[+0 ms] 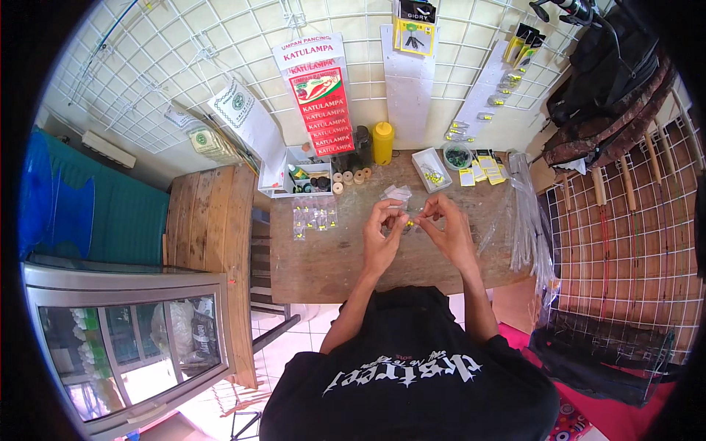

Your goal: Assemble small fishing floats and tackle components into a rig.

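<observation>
Above the wooden table, my left hand point(382, 237) and my right hand point(450, 237) are close together, thumbs and fingertips pinched. Between them is what looks like a small clear plastic bag point(410, 223) with yellow beads; its edges are hard to make out. Just beyond my fingers lie several flat clear bags point(398, 193). A white box point(431, 170) with yellow beads in it stands farther back. To the left of my left hand, filled small bags point(315, 216) with yellow pieces are laid out in rows on the table.
A white tray point(298, 188) of bottles and small parts stands back left, near cork rings point(358, 177) and a yellow squeeze bottle point(382, 143). At the right are a round tub point(457, 156), yellow cards point(485, 167) and long clear plastic sleeves point(523, 220). A wire grid point(463, 81) backs the table point(346, 275).
</observation>
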`<state>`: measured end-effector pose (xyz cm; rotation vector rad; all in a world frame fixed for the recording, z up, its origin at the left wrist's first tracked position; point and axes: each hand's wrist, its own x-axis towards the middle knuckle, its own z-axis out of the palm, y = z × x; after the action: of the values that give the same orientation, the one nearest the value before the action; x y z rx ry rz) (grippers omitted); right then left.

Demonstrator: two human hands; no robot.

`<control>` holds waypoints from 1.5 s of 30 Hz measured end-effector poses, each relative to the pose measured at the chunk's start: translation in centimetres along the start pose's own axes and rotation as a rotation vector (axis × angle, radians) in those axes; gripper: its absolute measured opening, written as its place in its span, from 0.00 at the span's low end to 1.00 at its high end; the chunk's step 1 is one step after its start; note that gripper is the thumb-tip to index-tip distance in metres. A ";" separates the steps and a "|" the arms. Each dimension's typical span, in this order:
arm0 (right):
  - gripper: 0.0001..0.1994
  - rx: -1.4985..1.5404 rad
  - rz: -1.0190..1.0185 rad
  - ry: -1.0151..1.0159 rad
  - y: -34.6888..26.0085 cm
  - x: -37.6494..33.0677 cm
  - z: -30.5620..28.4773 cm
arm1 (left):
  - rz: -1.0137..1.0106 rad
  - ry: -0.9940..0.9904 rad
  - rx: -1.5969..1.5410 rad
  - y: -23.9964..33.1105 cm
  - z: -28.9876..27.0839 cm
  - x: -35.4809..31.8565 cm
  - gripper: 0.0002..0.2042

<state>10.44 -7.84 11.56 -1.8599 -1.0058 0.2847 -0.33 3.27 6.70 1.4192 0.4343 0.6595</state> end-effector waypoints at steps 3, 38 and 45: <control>0.12 0.281 0.058 0.035 1.1 0.0 1.2 | 0.047 0.107 -0.016 -0.4 0.2 0.0 0.16; 0.10 0.741 0.468 -0.176 8.1 2.6 20.3 | -0.302 0.372 -0.075 -10.2 -13.9 -2.2 0.09; 0.07 0.478 0.502 -0.252 9.4 2.2 27.1 | -0.204 0.591 0.065 -16.6 -19.1 -3.5 0.09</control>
<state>1.09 9.35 -9.50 -1.6242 -0.5445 0.9900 -12.58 15.10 -12.34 1.2015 1.0574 0.9004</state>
